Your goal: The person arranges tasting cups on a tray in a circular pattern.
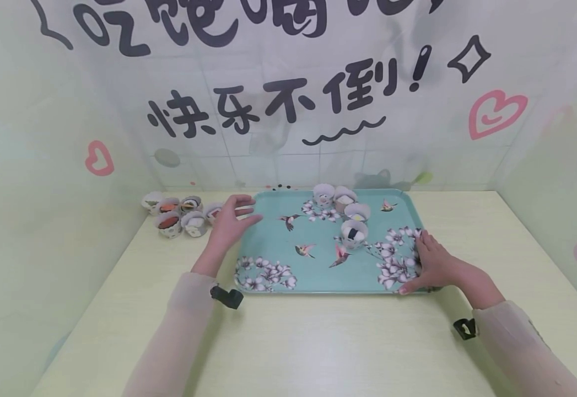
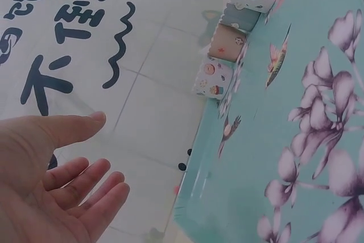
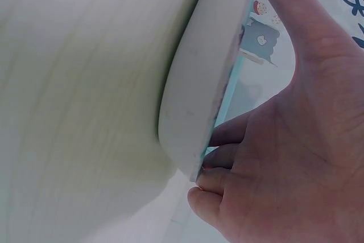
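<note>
The left hand (image 1: 231, 220) holds nothing, its thumb well apart from loosely bent fingers, beside the left edge of a tray (image 1: 268, 237). The right hand (image 1: 437, 264), thumb spread wide, touches the right rim near its corner. The pale-blue, bird-and-flower tray lies on the table (image 1: 318, 342), bearing four small cups (image 1: 353, 241).

A pale yellow, wood-grained table (image 1: 288, 347) carried a rectangular turquoise tray (image 1: 268, 242) printed with blossoms and birds; left of the tray, small, round, whitish patterned cups (image 1: 169, 231) stood clustered.
</note>
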`<state>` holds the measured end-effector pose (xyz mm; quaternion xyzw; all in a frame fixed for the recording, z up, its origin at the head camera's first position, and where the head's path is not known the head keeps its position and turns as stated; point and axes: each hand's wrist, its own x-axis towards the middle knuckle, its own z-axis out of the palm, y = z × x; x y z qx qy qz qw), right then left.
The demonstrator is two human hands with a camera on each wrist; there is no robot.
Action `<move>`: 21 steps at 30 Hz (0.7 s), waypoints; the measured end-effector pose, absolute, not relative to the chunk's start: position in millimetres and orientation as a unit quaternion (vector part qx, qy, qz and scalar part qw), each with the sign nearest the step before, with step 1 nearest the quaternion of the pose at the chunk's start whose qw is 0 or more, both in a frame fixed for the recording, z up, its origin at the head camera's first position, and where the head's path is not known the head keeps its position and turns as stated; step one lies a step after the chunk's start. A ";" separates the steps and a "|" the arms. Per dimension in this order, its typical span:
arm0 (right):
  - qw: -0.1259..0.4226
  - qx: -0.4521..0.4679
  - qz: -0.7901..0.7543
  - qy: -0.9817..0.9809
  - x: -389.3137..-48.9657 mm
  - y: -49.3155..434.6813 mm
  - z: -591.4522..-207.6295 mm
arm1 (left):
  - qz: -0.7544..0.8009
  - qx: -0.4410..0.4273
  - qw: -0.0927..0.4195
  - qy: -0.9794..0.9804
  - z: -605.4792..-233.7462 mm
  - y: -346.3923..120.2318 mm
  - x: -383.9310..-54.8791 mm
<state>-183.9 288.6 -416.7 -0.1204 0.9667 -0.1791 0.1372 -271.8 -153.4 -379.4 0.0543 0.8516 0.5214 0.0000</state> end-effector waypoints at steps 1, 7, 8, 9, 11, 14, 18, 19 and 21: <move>0.138 -0.120 -0.179 0.967 -184.1 288.8 -416.6 | 0.521 0.053 0.000 0.852 -378.6 -155.5 -271.6; 0.140 -0.120 -0.182 0.966 -184.2 289.2 -416.2 | 0.527 0.048 0.002 0.848 -372.9 -168.3 -270.5; 0.140 -0.120 -0.182 0.966 -184.1 289.2 -416.2 | 0.526 0.047 0.000 0.849 -372.3 -170.5 -270.8; 0.141 -0.120 -0.184 0.965 -184.0 289.1 -416.1 | 0.524 0.046 -0.003 0.851 -371.5 -172.7 -270.9; 0.140 -0.119 -0.184 0.966 -183.5 289.2 -416.2 | 0.521 0.044 -0.008 0.853 -369.9 -177.2 -271.5; 0.143 -0.116 -0.188 0.965 -183.0 289.6 -416.6 | 0.515 0.037 -0.016 0.856 -367.6 -185.5 -271.9; 0.146 -0.115 -0.194 0.963 -183.3 289.8 -416.8 | 0.520 0.026 -0.027 0.853 -363.6 -197.9 -270.8; 0.147 -0.115 -0.194 0.963 -183.3 289.8 -416.9 | 0.520 0.022 -0.031 0.854 -362.2 -200.8 -270.4; 0.146 -0.115 -0.194 0.963 -183.1 289.2 -416.7 | 0.522 0.019 -0.038 0.852 -359.4 -205.9 -269.8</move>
